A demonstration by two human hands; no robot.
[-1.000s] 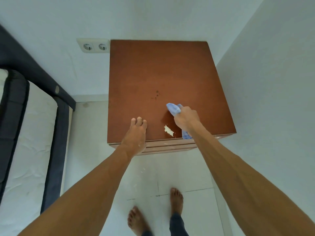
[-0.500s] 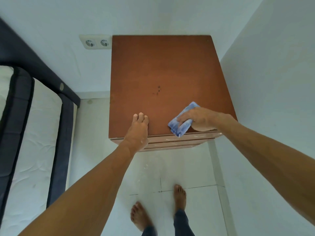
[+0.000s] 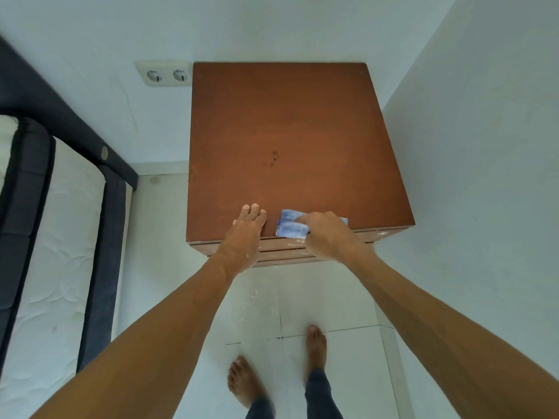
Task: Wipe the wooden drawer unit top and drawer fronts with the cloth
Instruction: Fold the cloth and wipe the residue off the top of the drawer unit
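Observation:
The reddish-brown wooden drawer unit (image 3: 290, 131) stands in the room's corner, seen from above. Small dark specks mark the middle of its top. My right hand (image 3: 328, 234) presses a folded blue cloth (image 3: 291, 226) flat on the top at the front edge, near the middle. My left hand (image 3: 243, 234) rests palm down on the front edge just left of the cloth, fingers together, holding nothing. Only thin strips of the drawer fronts (image 3: 284, 251) show below the top, with pale smears on them.
White walls close in behind and on the right of the unit. A double wall socket (image 3: 165, 74) sits to its left. A bed with a white mattress and dark frame (image 3: 57, 225) fills the left side. My bare feet (image 3: 316, 346) stand on white floor tiles.
My right hand has slid the cloth leftward along the front edge, closer to my left hand. The white mark seen near the front edge a second ago is no longer visible. The left hand stayed put.

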